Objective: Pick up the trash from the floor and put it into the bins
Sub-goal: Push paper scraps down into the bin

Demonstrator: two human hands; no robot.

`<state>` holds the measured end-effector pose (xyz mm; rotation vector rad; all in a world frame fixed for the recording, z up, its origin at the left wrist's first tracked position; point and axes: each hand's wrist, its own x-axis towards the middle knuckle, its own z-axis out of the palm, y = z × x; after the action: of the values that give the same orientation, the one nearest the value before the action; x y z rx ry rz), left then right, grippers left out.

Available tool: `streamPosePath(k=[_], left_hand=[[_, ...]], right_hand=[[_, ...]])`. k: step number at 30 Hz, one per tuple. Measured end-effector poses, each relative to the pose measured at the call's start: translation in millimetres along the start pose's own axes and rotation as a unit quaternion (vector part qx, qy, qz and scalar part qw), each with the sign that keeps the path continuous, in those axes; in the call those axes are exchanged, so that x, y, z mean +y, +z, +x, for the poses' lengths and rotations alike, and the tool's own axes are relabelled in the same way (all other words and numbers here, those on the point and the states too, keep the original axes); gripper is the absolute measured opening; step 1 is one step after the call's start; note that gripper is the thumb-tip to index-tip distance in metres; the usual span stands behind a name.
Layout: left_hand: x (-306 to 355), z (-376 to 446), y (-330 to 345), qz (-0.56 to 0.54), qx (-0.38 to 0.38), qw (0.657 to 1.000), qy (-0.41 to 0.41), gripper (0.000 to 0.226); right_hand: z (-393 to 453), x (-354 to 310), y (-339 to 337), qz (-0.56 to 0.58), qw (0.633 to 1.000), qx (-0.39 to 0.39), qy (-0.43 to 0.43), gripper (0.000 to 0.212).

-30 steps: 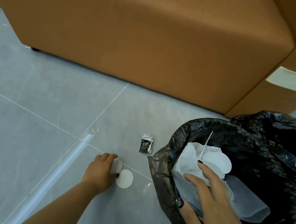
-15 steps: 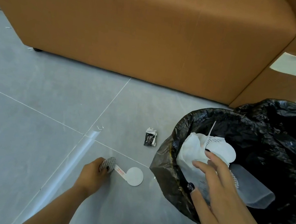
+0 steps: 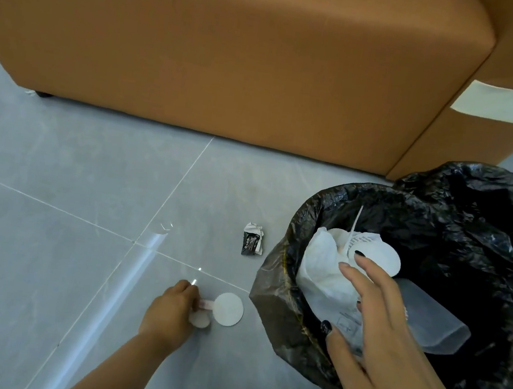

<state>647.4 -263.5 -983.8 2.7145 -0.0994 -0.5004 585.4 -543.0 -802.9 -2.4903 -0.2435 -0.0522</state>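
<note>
While my left hand (image 3: 170, 308) pinches the white disc trash (image 3: 228, 308) on the floor (image 3: 46, 248),
my right hand (image 3: 392, 339) hovers, fingers spread, over the bin (image 3: 273, 281).

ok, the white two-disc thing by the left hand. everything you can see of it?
The white double-disc piece lies flat on the grey tile floor, left of the black-bagged bin and apart from it. It looks like thin paper or foam: a larger round disc, a narrow pinkish strip, and a smaller disc half hidden under the left hand. The fingers curl over the strip and small disc; whether the grip has closed is unclear.
</note>
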Motion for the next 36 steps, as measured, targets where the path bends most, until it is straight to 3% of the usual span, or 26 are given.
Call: streamPosePath(k=[4, 8, 12, 15, 18, 24, 27, 29, 32, 36], left_hand=[[5.5, 1.6, -3.0, 0.028, -0.026, 0.999, 0.000, 0.016], [5.2, -1.6, 4.2, 0.041, -0.035, 0.999, -0.004, 0.036], [14.4, -2.1, 10.9, 0.072, -0.027, 0.997, -0.002, 0.031], [25.0, -4.2, 9.4, -0.032, 0.007, 0.995, -0.093, 0.009], [28.1, -6.9, 13.0, -0.126, 0.023, 0.977, -0.171, 0.012], [21.2, -14.5, 18.6, -0.251, 0.020, 0.941, -0.224, 0.020], [19.4, -14.3, 13.3, -0.285, 0.039, 0.928, -0.239, 0.010], [22.0, -14.4, 10.9, -0.291, 0.046, 0.922, -0.251, 0.029], [33.8, -12.6, 12.2, -0.293, 0.044, 0.923, -0.244, 0.032], [48.4, -7.0, 28.0, -0.254, 0.041, 0.955, -0.146, 0.014]], right_hand=[[-2.2, 0.5, -1.7, 0.012, 1.000, -0.016, 0.010, 0.055], [-2.9, -2.0, -3.5, 0.000, 0.999, -0.032, 0.024, 0.056], [-3.7, -3.0, -3.1, -0.008, 0.999, -0.029, 0.023, 0.055], [-4.2, -3.1, -3.6, -0.009, 0.999, -0.025, 0.026, 0.054], [-3.9, -0.8, -2.7, -0.008, 0.999, -0.029, 0.023, 0.048], [-2.4, 4.7, 0.2, -0.046, 0.998, -0.027, -0.037, 0.047], [-3.7, 8.0, -5.6, -0.110, 0.986, -0.044, -0.113, 0.038], [-6.0, 13.4, -10.1, -0.141, 0.978, -0.047, -0.148, 0.029], [-9.6, 23.6, -14.5, -0.143, 0.972, -0.041, -0.183, 0.028], [-11.3, 29.5, -18.3, -0.137, 0.970, -0.042, -0.196, 0.027]])
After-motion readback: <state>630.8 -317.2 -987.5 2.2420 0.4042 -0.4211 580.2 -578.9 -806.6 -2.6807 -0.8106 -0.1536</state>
